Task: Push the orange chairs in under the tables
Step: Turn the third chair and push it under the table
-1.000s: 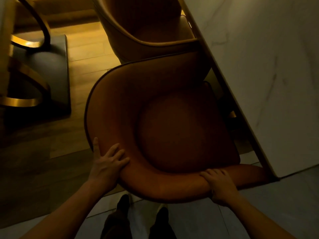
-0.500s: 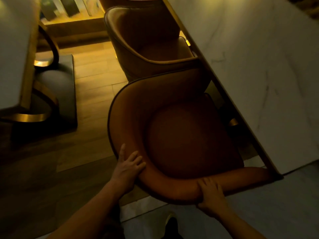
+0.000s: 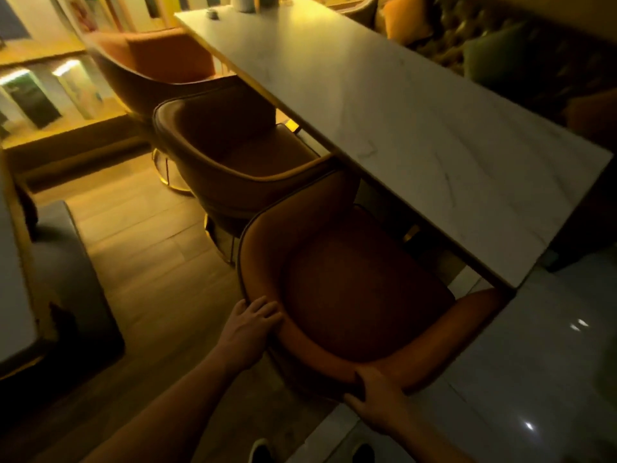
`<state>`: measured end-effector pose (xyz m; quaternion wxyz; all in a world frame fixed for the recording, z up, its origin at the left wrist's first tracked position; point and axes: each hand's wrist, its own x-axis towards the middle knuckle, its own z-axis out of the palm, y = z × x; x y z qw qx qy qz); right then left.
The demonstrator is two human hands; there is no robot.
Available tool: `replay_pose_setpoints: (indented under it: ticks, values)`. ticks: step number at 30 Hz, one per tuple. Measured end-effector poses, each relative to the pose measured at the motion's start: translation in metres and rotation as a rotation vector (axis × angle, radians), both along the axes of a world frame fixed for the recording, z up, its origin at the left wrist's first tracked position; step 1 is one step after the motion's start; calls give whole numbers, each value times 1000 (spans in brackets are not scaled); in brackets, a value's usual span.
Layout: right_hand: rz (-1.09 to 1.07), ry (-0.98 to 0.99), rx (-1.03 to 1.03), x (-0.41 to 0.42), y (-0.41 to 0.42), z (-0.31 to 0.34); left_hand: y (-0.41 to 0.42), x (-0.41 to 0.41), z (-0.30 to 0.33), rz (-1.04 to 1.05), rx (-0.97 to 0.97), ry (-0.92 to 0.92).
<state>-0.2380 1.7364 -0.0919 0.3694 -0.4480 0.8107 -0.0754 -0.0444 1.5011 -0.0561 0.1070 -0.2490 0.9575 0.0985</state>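
An orange tub chair [image 3: 350, 295] stands just in front of me, its seat partly under the long white marble table [image 3: 417, 128]. My left hand [image 3: 250, 324] grips the curved backrest rim on its left side. My right hand [image 3: 375, 394] holds the same rim at its near right part. A second orange chair [image 3: 233, 155] sits beyond it along the table edge, and a third orange chair [image 3: 150, 65] stands farther back. The nearest chair's legs are hidden.
Another table's edge [image 3: 13, 295] and a grey bench seat [image 3: 70, 279] lie at the left across a wooden-floor aisle [image 3: 150, 245]. Glossy tiles [image 3: 534, 379] cover the floor at right. Dark cushioned seating [image 3: 500, 51] runs behind the marble table. Small items [image 3: 240, 3] stand at its far end.
My view has lifted, showing the whole table and a third chair. The near chair sits closer to the table edge. Both hands stay on the backrest rim, the right one lower on it.
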Motion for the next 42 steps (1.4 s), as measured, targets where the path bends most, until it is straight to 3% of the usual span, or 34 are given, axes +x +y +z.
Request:
replay_pose_setpoints:
  ticks: [10,19,26,34,38,42]
  values:
    - [-101,-29,23,35,-37,8,-26,-7,-1,-134,7,5]
    - [-135,47,23,62,-66,-5,-46,-14,-1,-202,80,-129]
    - [-263,114,195,89,-89,-14,-76,-33,0,-346,159,-305]
    - [-555,247,231,108,-107,-25,-83,-27,-27,-450,-26,-218]
    - [-617,317,215,106,-111,-26,-93,-29,-47,-550,-14,-146]
    - [-591,235,220,103,-105,-42,-90,-33,-51,-518,72,-73]
